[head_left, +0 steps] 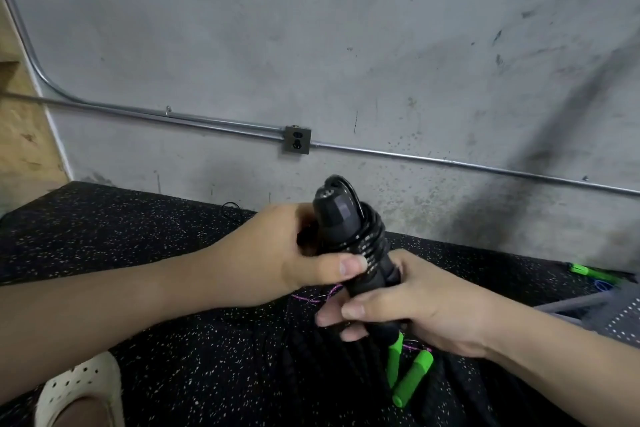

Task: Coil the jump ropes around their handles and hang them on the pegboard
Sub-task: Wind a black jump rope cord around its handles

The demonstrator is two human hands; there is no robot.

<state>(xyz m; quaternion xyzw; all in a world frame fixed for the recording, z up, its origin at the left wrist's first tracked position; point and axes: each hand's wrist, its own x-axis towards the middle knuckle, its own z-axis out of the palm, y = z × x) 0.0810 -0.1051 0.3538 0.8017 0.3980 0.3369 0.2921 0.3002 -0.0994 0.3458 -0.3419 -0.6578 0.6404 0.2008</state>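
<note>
A black jump rope (360, 236) is coiled around its black handles, held upright in front of me. My left hand (294, 253) grips the upper part, thumb pressed on the coils. My right hand (412, 305) grips the lower end of the handles. Black rope strands hang from the bundle toward the floor. Below my right hand, two green handles (412, 374) of another jump rope lie on the floor, with a thin pink rope (311, 296) showing beside them. The pegboard (623, 317) lies flat at the right edge, only partly in view.
The floor is black speckled rubber mat (173, 270). A grey concrete wall with a metal conduit and an outlet box (297, 139) stands close ahead. Another green item (581, 269) lies at the far right. My cream perforated shoe (83, 388) is at the bottom left.
</note>
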